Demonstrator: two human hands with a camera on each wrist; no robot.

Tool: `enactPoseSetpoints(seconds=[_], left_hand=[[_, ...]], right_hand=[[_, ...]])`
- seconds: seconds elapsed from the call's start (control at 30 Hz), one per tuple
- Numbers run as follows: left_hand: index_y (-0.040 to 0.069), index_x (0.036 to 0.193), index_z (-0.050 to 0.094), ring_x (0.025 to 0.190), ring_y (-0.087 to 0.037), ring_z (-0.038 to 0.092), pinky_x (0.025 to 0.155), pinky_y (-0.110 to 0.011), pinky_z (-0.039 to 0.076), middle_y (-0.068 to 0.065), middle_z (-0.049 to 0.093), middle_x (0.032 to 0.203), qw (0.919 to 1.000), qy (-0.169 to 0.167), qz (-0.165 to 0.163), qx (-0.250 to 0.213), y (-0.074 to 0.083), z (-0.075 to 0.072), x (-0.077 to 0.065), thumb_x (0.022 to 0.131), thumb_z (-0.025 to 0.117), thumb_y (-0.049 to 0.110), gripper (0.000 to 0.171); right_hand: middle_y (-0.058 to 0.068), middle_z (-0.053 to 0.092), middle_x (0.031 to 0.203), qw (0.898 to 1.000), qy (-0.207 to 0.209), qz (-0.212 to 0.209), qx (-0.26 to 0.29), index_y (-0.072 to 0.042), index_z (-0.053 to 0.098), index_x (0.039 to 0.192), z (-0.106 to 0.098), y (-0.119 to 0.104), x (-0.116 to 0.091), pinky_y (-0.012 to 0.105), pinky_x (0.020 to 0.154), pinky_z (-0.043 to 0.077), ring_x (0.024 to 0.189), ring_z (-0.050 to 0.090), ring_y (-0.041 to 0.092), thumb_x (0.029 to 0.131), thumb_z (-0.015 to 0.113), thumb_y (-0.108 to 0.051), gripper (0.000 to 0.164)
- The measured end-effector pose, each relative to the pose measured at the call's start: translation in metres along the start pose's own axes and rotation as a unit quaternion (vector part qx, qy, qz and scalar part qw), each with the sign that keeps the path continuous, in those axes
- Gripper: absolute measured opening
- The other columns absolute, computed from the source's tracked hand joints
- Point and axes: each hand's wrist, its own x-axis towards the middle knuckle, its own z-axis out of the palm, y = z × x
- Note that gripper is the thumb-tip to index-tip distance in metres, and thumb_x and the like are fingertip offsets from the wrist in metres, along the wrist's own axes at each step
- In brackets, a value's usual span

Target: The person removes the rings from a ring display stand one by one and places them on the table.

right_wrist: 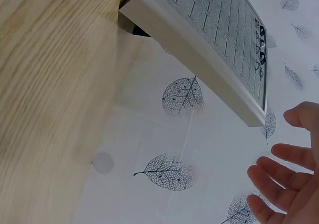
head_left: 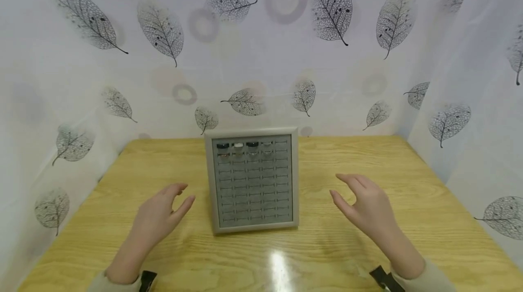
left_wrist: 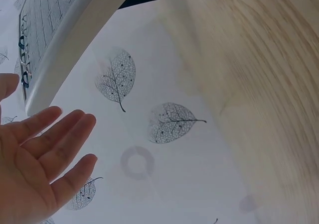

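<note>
A framed ring display board (head_left: 255, 187) stands propped up on the table, its grey padded face cut with rows of slots. Several rings (head_left: 238, 146), some dark, one white and others thin, sit in its top two rows. To the left of the board, my left hand (head_left: 157, 217) hovers apart from it with relaxed fingers and holds nothing. On the other side my right hand (head_left: 369, 210) is likewise raised, thumb and fingers spread, with nothing in it. Both wrist views show the frame's side edge (right_wrist: 199, 50) beyond the loose fingers.
The wooden table (head_left: 171, 251) has a light glare near its front. Behind it and along both sides hangs a white curtain (head_left: 261, 65) printed with dark leaves and pale rings. A dark strap (head_left: 147, 279) sits at the left wrist, another (head_left: 384, 278) at the right.
</note>
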Motion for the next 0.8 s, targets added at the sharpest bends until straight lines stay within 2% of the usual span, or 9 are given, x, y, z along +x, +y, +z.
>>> enactPoseSetpoints(seconds=[0.1, 0.23, 0.4, 0.53, 0.63, 0.73, 0.8], left_hand=[[-0.001, 0.113, 0.054, 0.071, -0.024, 0.059, 0.059, -0.039, 0.049, -0.016, 0.06, 0.102, 0.9996, 0.011, 0.009, -0.023, 0.001, 0.002, 0.003, 0.088, 0.053, 0.034, 0.043], [-0.003, 0.115, 0.053, 0.087, -0.03, 0.057, 0.068, -0.044, 0.048, -0.017, 0.058, 0.106, 0.9974, 0.019, 0.02, -0.066, 0.001, 0.005, 0.009, 0.089, 0.053, 0.031, 0.043], [-0.004, 0.116, 0.051, 0.101, -0.032, 0.052, 0.076, -0.046, 0.046, -0.018, 0.056, 0.111, 0.9898, 0.025, 0.031, -0.137, -0.001, 0.011, 0.019, 0.089, 0.055, 0.025, 0.039], [-0.005, 0.117, 0.048, 0.103, -0.031, 0.051, 0.079, -0.047, 0.045, -0.019, 0.054, 0.114, 0.9806, 0.023, 0.022, -0.193, -0.002, 0.018, 0.027, 0.088, 0.056, 0.021, 0.04], [-0.005, 0.12, 0.046, 0.104, -0.031, 0.051, 0.078, -0.045, 0.046, -0.02, 0.053, 0.115, 0.9722, 0.009, 0.009, -0.234, -0.003, 0.023, 0.032, 0.088, 0.057, 0.021, 0.043], [-0.006, 0.122, 0.043, 0.106, -0.032, 0.049, 0.08, -0.044, 0.046, -0.021, 0.051, 0.117, 0.9617, -0.012, 0.0, -0.274, -0.005, 0.028, 0.036, 0.088, 0.057, 0.021, 0.046], [-0.007, 0.123, 0.041, 0.108, -0.033, 0.048, 0.083, -0.044, 0.044, -0.023, 0.049, 0.118, 0.9518, -0.028, -0.007, -0.305, -0.006, 0.03, 0.039, 0.087, 0.058, 0.019, 0.048]], right_hand=[[0.012, 0.063, 0.083, 0.999, 0.027, -0.027, 0.029, 0.002, 0.064, 0.095, 0.004, -0.002, 0.007, 0.038, 0.057, 0.05, 0.072, 0.06, 0.027, 0.085, 0.051, -0.038, 0.044], [0.011, 0.063, 0.083, 0.995, 0.043, -0.049, 0.07, 0.003, 0.063, 0.095, 0.011, -0.005, 0.017, 0.036, 0.061, 0.05, 0.073, 0.059, 0.025, 0.087, 0.048, -0.042, 0.048], [0.01, 0.062, 0.084, 0.988, 0.063, -0.085, 0.114, 0.003, 0.063, 0.094, 0.022, -0.008, 0.029, 0.03, 0.065, 0.048, 0.075, 0.058, 0.022, 0.087, 0.052, -0.037, 0.043], [0.009, 0.061, 0.083, 0.982, 0.065, -0.111, 0.139, 0.003, 0.063, 0.094, 0.029, -0.012, 0.039, 0.028, 0.064, 0.048, 0.074, 0.057, 0.021, 0.086, 0.053, -0.035, 0.04], [0.008, 0.059, 0.082, 0.978, 0.057, -0.122, 0.158, 0.004, 0.063, 0.095, 0.035, -0.014, 0.047, 0.026, 0.061, 0.048, 0.072, 0.056, 0.019, 0.087, 0.053, -0.034, 0.04], [0.007, 0.057, 0.08, 0.975, 0.049, -0.127, 0.177, 0.005, 0.063, 0.094, 0.041, -0.015, 0.056, 0.026, 0.059, 0.047, 0.07, 0.054, 0.018, 0.087, 0.053, -0.034, 0.041], [0.008, 0.057, 0.079, 0.973, 0.045, -0.131, 0.185, 0.005, 0.063, 0.093, 0.045, -0.016, 0.062, 0.025, 0.058, 0.046, 0.069, 0.053, 0.018, 0.087, 0.054, -0.034, 0.041]])
